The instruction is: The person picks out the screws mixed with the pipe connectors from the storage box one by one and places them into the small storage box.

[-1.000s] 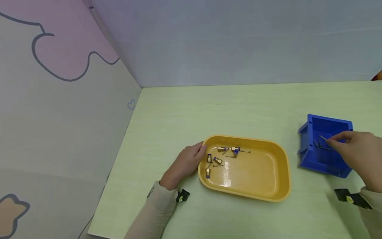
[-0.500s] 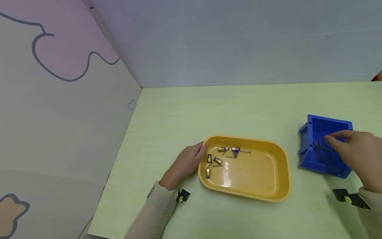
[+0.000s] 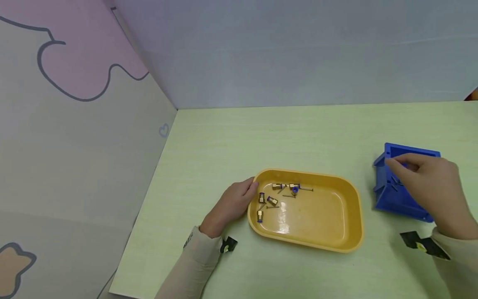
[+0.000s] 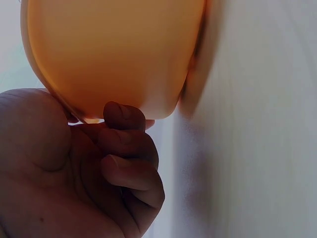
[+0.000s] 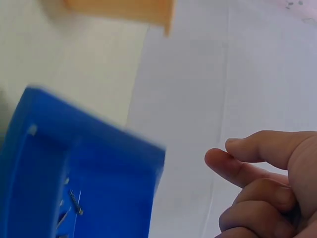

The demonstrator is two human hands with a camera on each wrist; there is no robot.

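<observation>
Resting on a pale green desk (image 3: 231,137), a yellow tray (image 3: 336,224) holds brass fittings (image 3: 272,201) and thin pins; the left hand (image 3: 231,205) grips its left rim with curled fingers. Right of it, the right hand (image 3: 429,187) hovers over a blue bin (image 3: 388,199) holding dark pins (image 3: 393,181), fingers loosely curled and holding nothing. Brushing the light bin could tip it, spilling pins.

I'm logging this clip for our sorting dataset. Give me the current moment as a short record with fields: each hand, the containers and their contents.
left hand: grips the left rim of the yellow tray
right hand: above the blue bin, fingers loosely curled, holding nothing visible
yellow tray: on the green table, holds brass fittings and thin dark nails at its left end
blue bin: right of the tray, a few dark nails inside
</observation>
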